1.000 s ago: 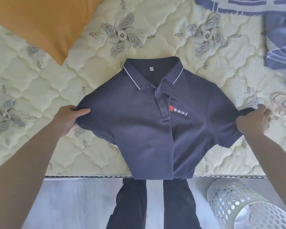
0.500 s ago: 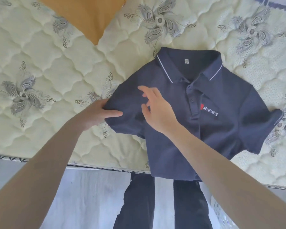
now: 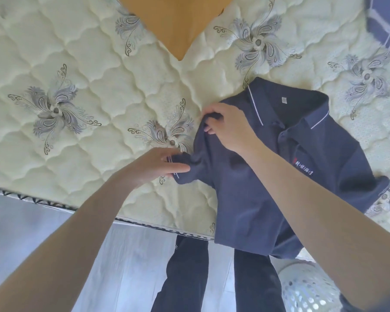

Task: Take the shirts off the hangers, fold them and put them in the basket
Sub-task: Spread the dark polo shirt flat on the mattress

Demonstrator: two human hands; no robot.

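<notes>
Shirt is lying front-up on the bed, right of middle, with its collar pointing far and its hem drooping over the near edge, just above the basket on the floor.

And both hands are working the left side. The left hand is pinching the cuff of the left sleeve, with thumb and fingers closing on the fabric. The right hand is reaching across and gripping the shoulder just left of the collar, its fingers curling into a bunch of cloth.

By the look of it, this is a soft knit polo: light, limp, and with no stiffness outside the collar. It is sagging wherever nobody is holding it, and it is wrinkling under the right hand. My read is that it is going to slump if lifted by one point, so edges are the place to take it: cuff and shoulder seam, as now, for turning the sleeve in, then hem and shoulders for the long fold. The quilted bed is likely giving some drag, so lifting may be beating sliding here.

Counting up:
- Shirts spread on the bed: one.
- Baskets: one, only partly in view at the near right.
- Hangers: none showing.
- Orange pillows: one, at the far edge.
- Blue striped cloth: one, at the far right corner, and I cannot tell whether it is another shirt.
</notes>
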